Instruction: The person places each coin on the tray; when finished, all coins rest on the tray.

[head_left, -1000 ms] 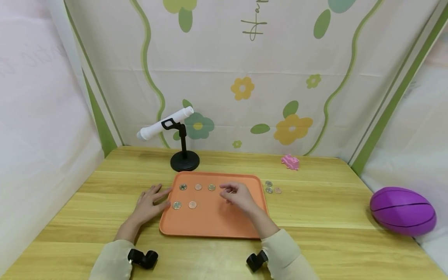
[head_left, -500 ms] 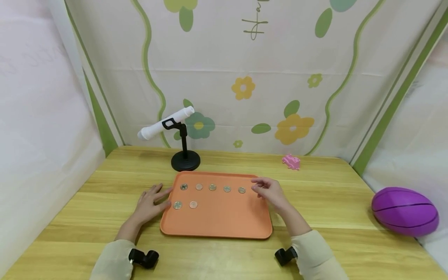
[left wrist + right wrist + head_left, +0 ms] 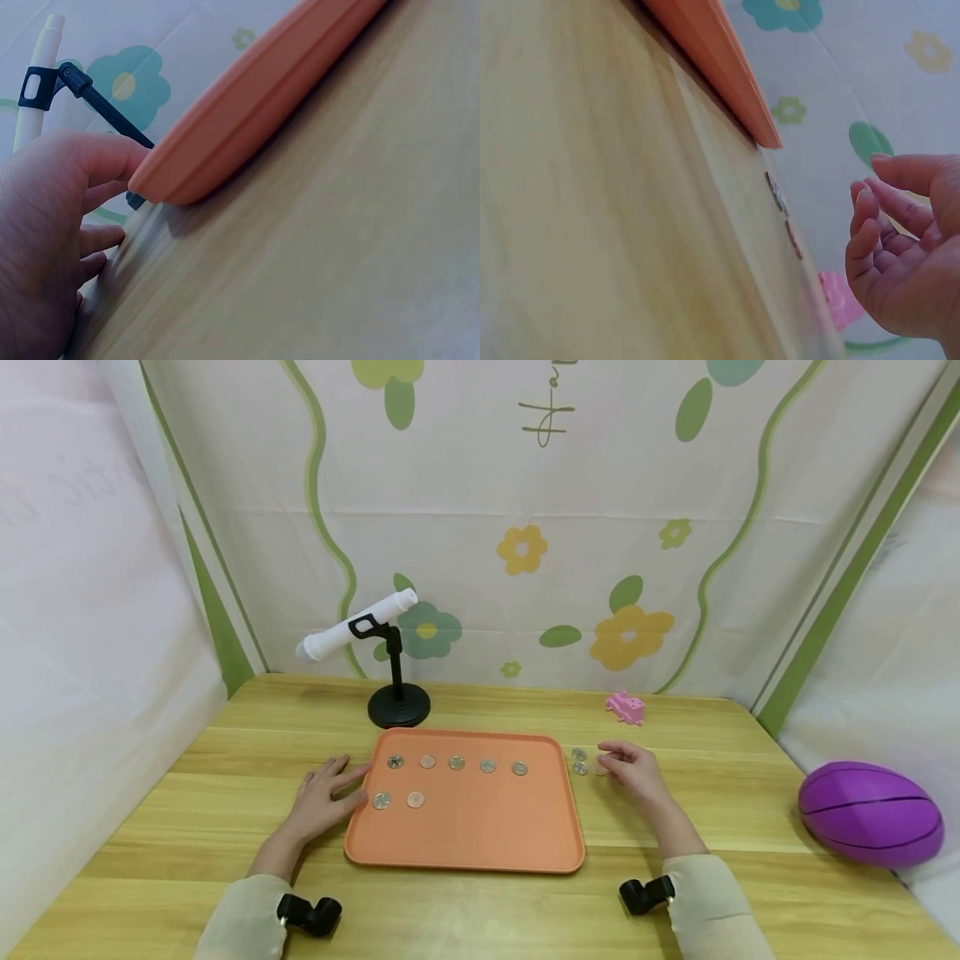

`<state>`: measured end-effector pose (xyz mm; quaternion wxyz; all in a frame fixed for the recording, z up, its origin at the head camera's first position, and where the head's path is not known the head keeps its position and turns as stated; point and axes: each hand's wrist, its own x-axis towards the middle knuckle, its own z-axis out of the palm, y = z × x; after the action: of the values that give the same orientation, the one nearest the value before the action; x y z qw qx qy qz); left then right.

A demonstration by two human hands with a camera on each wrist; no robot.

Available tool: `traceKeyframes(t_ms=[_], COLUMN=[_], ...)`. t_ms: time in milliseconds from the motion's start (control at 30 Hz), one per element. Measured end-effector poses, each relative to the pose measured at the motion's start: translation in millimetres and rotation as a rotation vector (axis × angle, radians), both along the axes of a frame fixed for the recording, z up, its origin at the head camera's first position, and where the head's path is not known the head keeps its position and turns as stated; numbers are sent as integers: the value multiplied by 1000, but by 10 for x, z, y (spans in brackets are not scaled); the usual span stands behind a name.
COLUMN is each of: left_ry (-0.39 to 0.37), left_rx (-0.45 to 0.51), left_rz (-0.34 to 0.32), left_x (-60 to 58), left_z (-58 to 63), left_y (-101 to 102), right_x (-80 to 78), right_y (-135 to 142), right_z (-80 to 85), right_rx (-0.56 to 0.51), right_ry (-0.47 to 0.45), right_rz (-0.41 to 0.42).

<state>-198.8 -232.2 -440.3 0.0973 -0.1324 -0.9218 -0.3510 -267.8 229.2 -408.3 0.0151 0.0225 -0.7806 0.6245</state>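
An orange tray point(image 3: 465, 843) lies on the table with coins set out in two rows. Several form the upper row, including a silver coin point(image 3: 519, 768) at its right end; a silver coin point(image 3: 382, 801) and a copper coin point(image 3: 416, 799) make up the lower one. My left hand point(image 3: 318, 802) rests at the tray's left side, fingers fairly straight, thumb and forefinger touching the rim. Right of the tray, my right hand point(image 3: 637, 774) hovers with relaxed, bent fingers and nothing between them. Its fingertips partly cover a copper coin point(image 3: 598, 768), beside two silver coins point(image 3: 581, 768).
Behind the tray a white microphone point(image 3: 360, 625) is clipped in a black stand point(image 3: 399, 704). A small pink toy point(image 3: 626, 707) stands at the back right. A purple ball point(image 3: 870, 814) sits near the table's right edge. A floral cloth point(image 3: 450, 468) hangs behind.
My right hand has moved right, from over the tray to the loose coins beside it. Two more coins now show in the upper row than in the first frame. The left hand stays put.
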Motion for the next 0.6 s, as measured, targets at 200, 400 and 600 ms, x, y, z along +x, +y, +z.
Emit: traceKeyframes(t_ms=[200,400,600], left_ry=[-4,-10,-13], left_rx=[-2,-1,-4], left_rz=[0,-5,0], left_x=[1,3,0], left_z=[2,1,-1], left_y=[0,0,-5], right_x=[-15,-32,-78], right_y=[133,160,137], right_z=[-135,-229,-288], right_rx=[72,159,248], right_ry=[-78,-60,-26], right_rz=[-31,-50,-63])
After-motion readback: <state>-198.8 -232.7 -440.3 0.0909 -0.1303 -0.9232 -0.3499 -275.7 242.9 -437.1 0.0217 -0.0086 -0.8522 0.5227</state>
